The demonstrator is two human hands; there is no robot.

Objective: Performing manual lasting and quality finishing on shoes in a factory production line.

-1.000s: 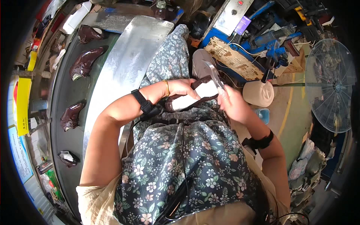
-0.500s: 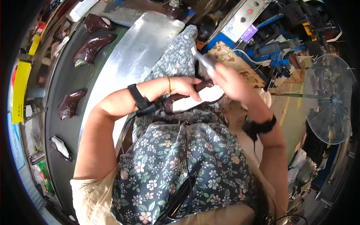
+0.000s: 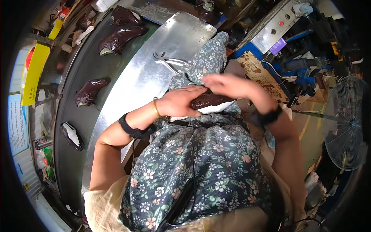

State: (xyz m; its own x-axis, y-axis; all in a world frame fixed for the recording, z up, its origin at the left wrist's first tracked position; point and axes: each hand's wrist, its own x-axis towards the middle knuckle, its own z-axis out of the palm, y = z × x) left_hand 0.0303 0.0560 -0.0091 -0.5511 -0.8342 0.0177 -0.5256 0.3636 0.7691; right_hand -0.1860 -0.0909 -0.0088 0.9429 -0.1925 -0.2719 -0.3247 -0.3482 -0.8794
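Note:
A glossy dark brown shoe [image 3: 208, 101] with a white underside lies across my lap, on the flowered apron. My left hand [image 3: 179, 101] grips its left end, fingers over the top and thumb along the near side. Above its right part is my right hand [image 3: 230, 86], fingers stretched to the left and blurred. No tool shows in that hand; whether it touches the shoe I cannot tell. Silver pincers [image 3: 162, 60] rest on the metal tabletop [image 3: 135, 81] beyond my left hand, the handles toward the flowered cloth [image 3: 206, 58].
Several brown shoes, one of them a shoe [image 3: 91, 91] with laces, stand on the dark conveyor belt [image 3: 92, 112] at left. A control box [image 3: 276, 29] and blue-framed machine are at far right. A fan [image 3: 349, 123] stands at the right edge.
The silver tool has left my right hand, and pincers now lie on the metal tabletop. The shoe has rolled so less white underside shows. My right hand has come in over it.

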